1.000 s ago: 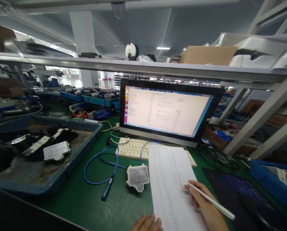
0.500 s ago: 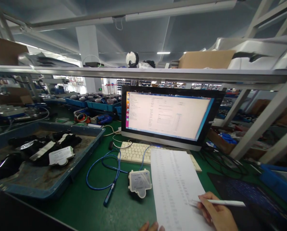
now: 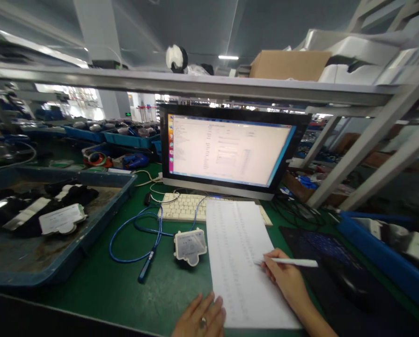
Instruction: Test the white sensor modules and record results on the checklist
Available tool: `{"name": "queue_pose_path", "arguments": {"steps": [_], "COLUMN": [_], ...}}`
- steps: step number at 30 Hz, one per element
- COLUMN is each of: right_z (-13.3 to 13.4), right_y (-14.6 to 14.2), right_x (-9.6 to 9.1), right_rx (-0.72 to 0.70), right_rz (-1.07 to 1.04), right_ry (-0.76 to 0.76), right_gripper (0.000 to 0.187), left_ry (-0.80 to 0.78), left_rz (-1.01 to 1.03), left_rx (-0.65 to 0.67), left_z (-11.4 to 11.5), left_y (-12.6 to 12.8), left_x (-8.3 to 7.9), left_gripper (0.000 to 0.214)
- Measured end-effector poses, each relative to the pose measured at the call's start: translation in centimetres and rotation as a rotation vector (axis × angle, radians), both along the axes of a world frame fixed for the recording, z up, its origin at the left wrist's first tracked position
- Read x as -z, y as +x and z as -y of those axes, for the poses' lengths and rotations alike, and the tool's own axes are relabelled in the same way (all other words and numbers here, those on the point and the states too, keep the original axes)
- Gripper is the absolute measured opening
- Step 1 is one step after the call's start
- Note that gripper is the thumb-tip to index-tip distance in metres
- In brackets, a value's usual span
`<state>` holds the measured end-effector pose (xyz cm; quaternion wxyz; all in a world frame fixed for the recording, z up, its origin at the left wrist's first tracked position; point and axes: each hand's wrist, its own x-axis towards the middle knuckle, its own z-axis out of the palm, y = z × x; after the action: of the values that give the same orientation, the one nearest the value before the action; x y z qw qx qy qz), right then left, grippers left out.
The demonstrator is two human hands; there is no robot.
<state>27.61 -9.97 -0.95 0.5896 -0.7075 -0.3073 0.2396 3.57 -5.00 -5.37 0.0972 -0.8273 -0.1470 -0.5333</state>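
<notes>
A long printed paper sheet [image 3: 240, 262] lies on the green bench in front of the keyboard [image 3: 190, 207]. My right hand [image 3: 286, 281] is closed on a white pen [image 3: 293, 262] whose tip rests on the sheet's right side. My left hand [image 3: 200, 318] lies flat with fingers stretched out, pressing the sheet's lower left corner. A ring shows on one finger. A small white device [image 3: 190, 245] sits just left of the sheet, next to a blue cable [image 3: 139, 238].
A lit monitor [image 3: 226, 152] stands behind the keyboard. A blue tray [image 3: 100, 213] with dark and white parts is at the left. A dark mat [image 3: 332, 262] and a blue bin [image 3: 388, 262] are at the right. A metal shelf with a cardboard box [image 3: 288, 65] runs overhead.
The camera has tilted down and shifted. More of my left hand shows at the sheet's lower left. The pen has swung from slanted to nearly level, still on the sheet.
</notes>
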Motion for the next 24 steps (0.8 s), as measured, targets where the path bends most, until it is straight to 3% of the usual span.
{"name": "queue_pose_path", "arguments": {"steps": [2, 6, 24], "right_z": [-0.1, -0.2, 0.1], "right_y": [-0.1, 0.3, -0.5], "right_x": [-0.1, 0.3, -0.4], "right_rx": [0.022, 0.087, -0.023], "right_rz": [0.085, 0.197, 0.375], "right_ry": [0.023, 0.000, -0.070], "right_gripper": [0.025, 0.017, 0.019], "left_ry": [-0.127, -0.190, -0.204], "left_rz": [-0.096, -0.233, -0.252], "left_rx": [0.021, 0.083, 0.098], "left_z": [0.7, 1.1, 1.0], "left_y": [-0.8, -1.8, -1.8], "left_x": [-1.3, -2.8, -2.6], "left_gripper": [0.028, 0.026, 0.026]}}
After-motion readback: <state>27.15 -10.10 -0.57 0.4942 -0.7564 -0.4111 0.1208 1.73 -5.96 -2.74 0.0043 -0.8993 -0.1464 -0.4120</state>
